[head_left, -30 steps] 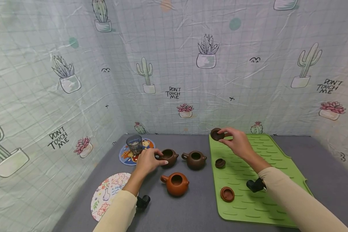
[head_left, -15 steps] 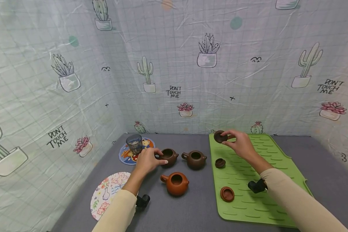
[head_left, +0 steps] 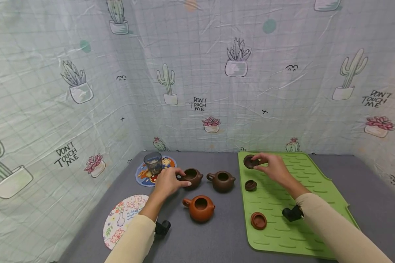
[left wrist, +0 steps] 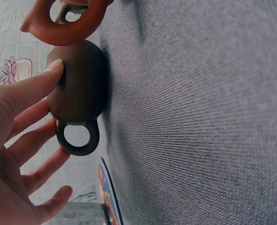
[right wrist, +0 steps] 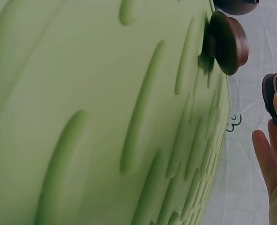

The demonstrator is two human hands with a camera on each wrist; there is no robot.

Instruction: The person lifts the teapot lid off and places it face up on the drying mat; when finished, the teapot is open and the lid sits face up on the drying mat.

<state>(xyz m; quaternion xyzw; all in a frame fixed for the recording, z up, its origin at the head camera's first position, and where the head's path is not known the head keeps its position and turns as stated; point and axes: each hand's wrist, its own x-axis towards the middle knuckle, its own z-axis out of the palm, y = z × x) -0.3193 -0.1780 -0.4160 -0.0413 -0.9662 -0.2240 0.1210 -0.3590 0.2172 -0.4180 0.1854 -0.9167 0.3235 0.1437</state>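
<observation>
My left hand [head_left: 167, 182] holds the leftmost dark brown teapot [head_left: 194, 180] by its body, which stands lidless on the grey table. In the left wrist view, the thumb [left wrist: 37, 86] presses on one side while the other fingers lie behind the pot and near its handle. Over the far left part of the green mat [head_left: 299, 233], my right hand [head_left: 274, 168] pinches a dark brown teapot lid [head_left: 249, 162], hollow side showing. A second dark lid [head_left: 251, 185] and a reddish-brown lid [head_left: 258, 221] lie on that mat.
Another open dark brown teapot [head_left: 224, 185] stands between the held pot and the mat. Nearer is an orange-brown teapot [head_left: 202, 214]. At the left are a glass [head_left: 153, 163] on a blue patterned coaster [head_left: 140, 179] and a round floral mat [head_left: 113, 223]. Cactus-print cloth surrounds the table.
My right hand has brought the dark lid down and slightly to the right, closer to the green mat. The left hand stays on the teapot.
</observation>
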